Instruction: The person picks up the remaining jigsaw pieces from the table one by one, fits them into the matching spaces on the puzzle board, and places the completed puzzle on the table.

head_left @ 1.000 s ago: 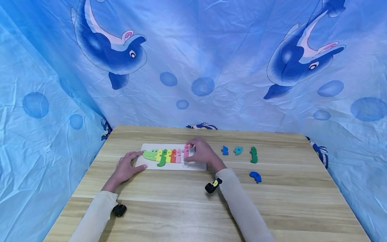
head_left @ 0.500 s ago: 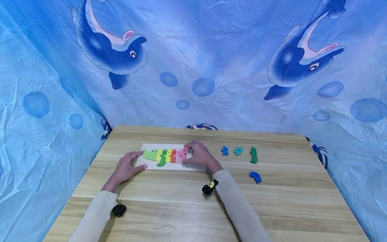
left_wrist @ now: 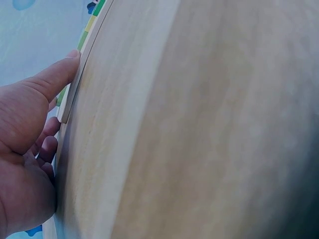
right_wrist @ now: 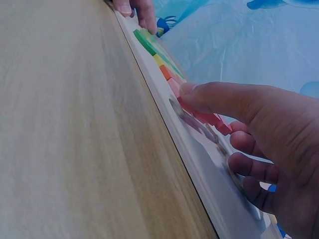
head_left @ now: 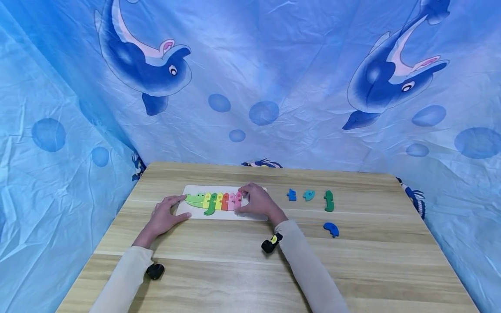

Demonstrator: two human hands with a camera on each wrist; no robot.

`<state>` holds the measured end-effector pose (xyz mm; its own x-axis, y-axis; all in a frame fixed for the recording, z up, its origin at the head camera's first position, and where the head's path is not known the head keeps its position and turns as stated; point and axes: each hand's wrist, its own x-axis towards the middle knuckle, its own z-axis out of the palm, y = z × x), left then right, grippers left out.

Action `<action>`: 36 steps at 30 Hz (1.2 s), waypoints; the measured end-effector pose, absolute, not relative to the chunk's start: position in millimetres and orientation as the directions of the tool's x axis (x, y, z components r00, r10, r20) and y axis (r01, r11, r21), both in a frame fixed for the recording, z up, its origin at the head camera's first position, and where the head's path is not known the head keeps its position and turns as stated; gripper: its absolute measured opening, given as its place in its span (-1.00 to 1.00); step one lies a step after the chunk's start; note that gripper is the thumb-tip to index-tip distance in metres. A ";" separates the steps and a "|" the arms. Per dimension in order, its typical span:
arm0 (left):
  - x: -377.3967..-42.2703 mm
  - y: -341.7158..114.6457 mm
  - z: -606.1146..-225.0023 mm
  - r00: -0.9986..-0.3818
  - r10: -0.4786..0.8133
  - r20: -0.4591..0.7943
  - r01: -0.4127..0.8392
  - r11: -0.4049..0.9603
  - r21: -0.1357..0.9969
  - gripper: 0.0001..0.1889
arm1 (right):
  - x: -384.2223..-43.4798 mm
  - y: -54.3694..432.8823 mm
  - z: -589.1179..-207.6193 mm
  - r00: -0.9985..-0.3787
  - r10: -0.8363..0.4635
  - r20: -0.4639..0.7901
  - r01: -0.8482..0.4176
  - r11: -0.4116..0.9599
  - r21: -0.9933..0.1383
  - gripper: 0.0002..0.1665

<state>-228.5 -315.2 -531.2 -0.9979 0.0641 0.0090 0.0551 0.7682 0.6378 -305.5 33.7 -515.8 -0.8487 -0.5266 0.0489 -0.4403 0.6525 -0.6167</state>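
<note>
A white puzzle board [head_left: 225, 215] lies on the table, bearing a crocodile head [head_left: 194, 200] and a row of yellow, green, red and pink pieces. My left hand [head_left: 165, 215] holds the board's left end, thumb at its near edge and fingers toward the far corner. My right hand [head_left: 257, 201] pinches a darker pink puzzle piece [head_left: 238, 198] at the right end of the row, between thumb and index finger. In the right wrist view this pink piece [right_wrist: 212, 118] sits slightly tilted above the board, beside the lighter pink one. The other right fingers hang loosely curled over the board.
Right of the board lie a blue piece [head_left: 291, 194], a teal piece [head_left: 308, 195] and a green leg-shaped piece [head_left: 328, 201]. Nearer is a curved blue piece [head_left: 331, 229]. Behind the wooden table [head_left: 219, 278] hangs a blue dolphin-print cloth [head_left: 297, 143].
My right hand has moved slightly left and lowered the darker pink piece against the row on the board. The left hand has stayed in place.
</note>
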 end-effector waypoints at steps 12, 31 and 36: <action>-229.5 -315.0 -530.7 -0.998 0.063 0.012 0.056 0.764 0.643 -0.16 | -308.3 33.1 -518.7 -0.838 -0.542 0.060 -0.458 0.638 -0.619 -0.11; -228.8 -315.6 -534.0 -0.998 0.057 0.006 0.048 0.762 0.646 -0.17 | -307.7 33.5 -520.3 -0.823 -0.568 0.005 -0.456 0.655 -0.602 -0.23; -228.5 -315.2 -533.2 -0.998 0.060 0.011 0.053 0.761 0.647 -0.17 | -306.2 33.9 -518.7 -0.828 -0.561 -0.005 -0.440 0.654 -0.615 -0.17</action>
<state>-228.5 -315.2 -533.2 -0.9981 0.0600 0.0112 0.0530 0.7606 0.6471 -306.2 33.9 -518.7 -0.8279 -0.5608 -0.0046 -0.4399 0.6545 -0.6149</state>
